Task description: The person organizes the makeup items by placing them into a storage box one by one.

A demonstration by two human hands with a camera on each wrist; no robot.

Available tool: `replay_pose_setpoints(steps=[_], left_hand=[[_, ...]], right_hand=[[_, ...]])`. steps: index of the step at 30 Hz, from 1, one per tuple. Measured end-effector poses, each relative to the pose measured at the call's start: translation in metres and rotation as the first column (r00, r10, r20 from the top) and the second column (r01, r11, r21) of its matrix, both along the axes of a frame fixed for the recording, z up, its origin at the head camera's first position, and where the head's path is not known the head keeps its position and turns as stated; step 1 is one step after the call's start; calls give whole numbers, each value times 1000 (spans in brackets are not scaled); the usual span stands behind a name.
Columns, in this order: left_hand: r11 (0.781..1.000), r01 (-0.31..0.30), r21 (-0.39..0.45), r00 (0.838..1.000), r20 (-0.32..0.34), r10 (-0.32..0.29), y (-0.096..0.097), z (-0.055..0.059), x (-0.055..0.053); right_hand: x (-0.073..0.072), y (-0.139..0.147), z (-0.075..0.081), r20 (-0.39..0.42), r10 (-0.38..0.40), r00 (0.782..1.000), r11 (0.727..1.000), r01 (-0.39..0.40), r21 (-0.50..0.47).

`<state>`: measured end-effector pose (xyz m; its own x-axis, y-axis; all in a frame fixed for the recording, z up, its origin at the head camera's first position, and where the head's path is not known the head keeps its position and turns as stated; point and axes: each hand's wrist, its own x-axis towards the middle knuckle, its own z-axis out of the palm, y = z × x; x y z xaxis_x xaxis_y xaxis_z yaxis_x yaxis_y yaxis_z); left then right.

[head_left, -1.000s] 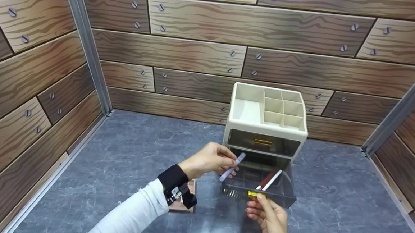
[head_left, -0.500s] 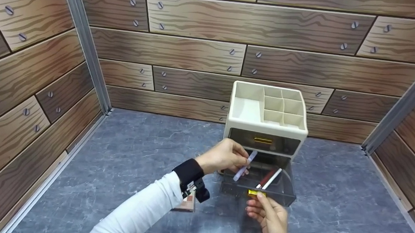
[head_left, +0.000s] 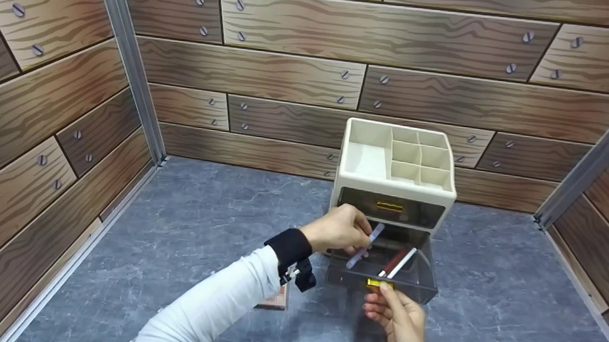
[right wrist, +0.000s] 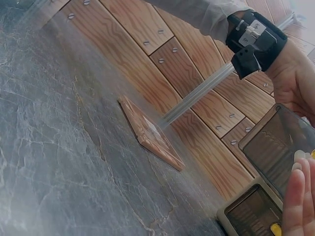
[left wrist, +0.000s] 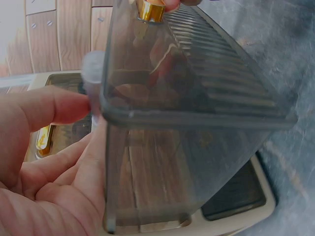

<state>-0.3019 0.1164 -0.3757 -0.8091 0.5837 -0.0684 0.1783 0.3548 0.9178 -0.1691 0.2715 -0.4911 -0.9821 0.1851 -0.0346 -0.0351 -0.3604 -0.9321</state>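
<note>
My left hand (head_left: 339, 230) pinches a slim, pale lilac, pen-like tube (head_left: 354, 261) between thumb and fingers. It holds the tube slanted over the left part of a pulled-out, smoky clear drawer (head_left: 342, 283). In the left wrist view, the tube's rounded end (left wrist: 92, 69) shows beside the drawer's edge. Inside the drawer lie a dark red stick (head_left: 394, 261) and a white stick (head_left: 402, 263), side by side. At the drawer front, my right hand (head_left: 402, 315) pinches the gold handle (head_left: 375, 283) with thumb and fingers.
The drawer belongs to a cream desktop organizer (head_left: 365, 182) with open compartments on top and a closed upper drawer (head_left: 415, 212). A flat pinkish-brown palette (right wrist: 150, 132) lies on the grey marbled surface, partly hidden by my left arm in the head view. Wood-patterned walls (head_left: 289, 75) stand around.
My left hand has moved right with the lilac tube, from the drawer's left edge to over its inside. My right hand stays on the handle.
</note>
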Motion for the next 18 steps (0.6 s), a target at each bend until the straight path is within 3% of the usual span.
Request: replay_pose_setpoints(steps=[3, 5, 18], left_hand=[[994, -17, -106, 994, -107, 6, 5, 1, 1], [989, -29, -143, 990, -142, 8, 9, 2, 2], [983, -45, -179, 986, -165, 15, 23, -5, 2]], right_hand=[[0, 0, 0, 3, -6, 1000, 1000, 6, 1], [0, 0, 1, 10, -8, 1000, 1000, 8, -2], [-1, -1, 1, 22, -7, 1000, 1000, 7, -5]])
